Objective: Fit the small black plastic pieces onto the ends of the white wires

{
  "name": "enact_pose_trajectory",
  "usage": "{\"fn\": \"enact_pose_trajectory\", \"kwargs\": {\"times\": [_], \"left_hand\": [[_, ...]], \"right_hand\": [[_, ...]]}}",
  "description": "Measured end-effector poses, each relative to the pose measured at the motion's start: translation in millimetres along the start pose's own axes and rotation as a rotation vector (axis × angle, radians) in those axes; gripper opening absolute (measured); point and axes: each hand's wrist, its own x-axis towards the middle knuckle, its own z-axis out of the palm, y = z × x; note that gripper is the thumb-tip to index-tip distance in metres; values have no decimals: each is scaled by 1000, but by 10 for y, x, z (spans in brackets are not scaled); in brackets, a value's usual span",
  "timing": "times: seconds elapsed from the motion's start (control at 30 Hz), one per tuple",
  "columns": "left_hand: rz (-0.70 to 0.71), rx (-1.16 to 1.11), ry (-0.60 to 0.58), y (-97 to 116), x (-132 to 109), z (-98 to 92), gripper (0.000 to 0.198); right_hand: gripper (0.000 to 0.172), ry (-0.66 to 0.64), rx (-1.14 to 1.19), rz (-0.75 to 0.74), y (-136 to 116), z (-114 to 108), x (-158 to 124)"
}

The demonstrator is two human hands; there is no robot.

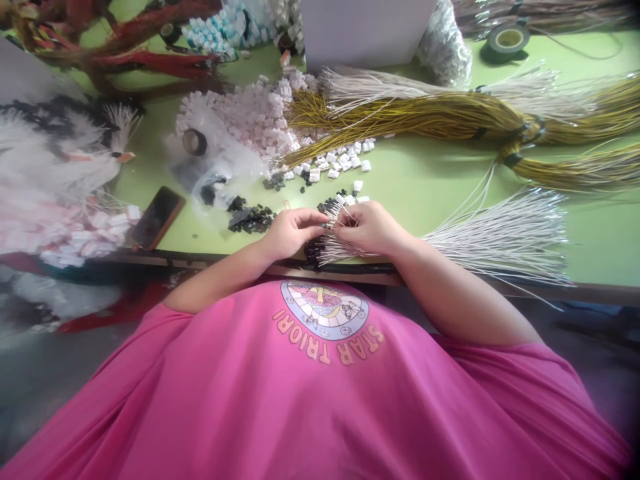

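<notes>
- White wire bundle (pixel 500 233): it lies along the near side of the table, passing under the right forearm; its left ends carry black connectors (pixel 313 251), its right ends fan out in thin, stiff strands, a few crossing the near edge (pixel 590 292).
- Left hand (pixel 291 233): thumb and forefinger pinch narrowly on a small piece (pixel 328 225), too small to name, above the bundle's left end.
- Right hand (pixel 371 228): fingers curled, pinching a thin white wire (pixel 346 211), fingertips beside the left hand's.
- Green tabletop (pixel 440 175): it shows between the bundle and the yellow wires (pixel 410 118), which are long, glossy and tied with black bands.
- Clear plastic bag (pixel 235 155): thin and crumpled, left of centre, a dark roll (pixel 194 142) on it; dark bits show through or beside it, I cannot tell which.
- Loose black pieces (pixel 253 219): small, angular, heaped left of the hands.
- White connectors (pixel 230 107): blocky, piled beyond the bag.
- Phone (pixel 159 219): flat, near the left edge.
</notes>
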Motion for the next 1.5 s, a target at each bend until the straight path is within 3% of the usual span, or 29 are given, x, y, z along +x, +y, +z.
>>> {"fn": "enact_pose_trajectory", "kwargs": {"times": [0.57,0.77,0.87,0.93,1.0,1.1,1.2,1.33,1.5], "left_hand": [[183,201,57,-66,-8,73,13],[196,446,-23,98,-6,-146,14],[140,615,-26,165,121,-336,28],[136,751,54,152,263,-426,33],[150,897,140,93,417,-464,30],[142,1021,150,-15,599,-449,28],[124,1032,132,-53,667,-423,22],[113,972,119,51,568,-436,21],[155,606,26,199,225,-366,14]], "right_hand": [[18,-83,48,34,22,8,19],[18,-36,33,-15,24,-36,23],[17,-16,63,19,38,-101,23],[18,-61,126,57,62,-139,26],[21,-129,208,67,94,-165,30],[26,-196,285,46,133,-177,37],[20,-206,271,30,146,-167,40],[16,-172,217,34,122,-148,36],[16,-193,202,29,49,-142,13]]}}
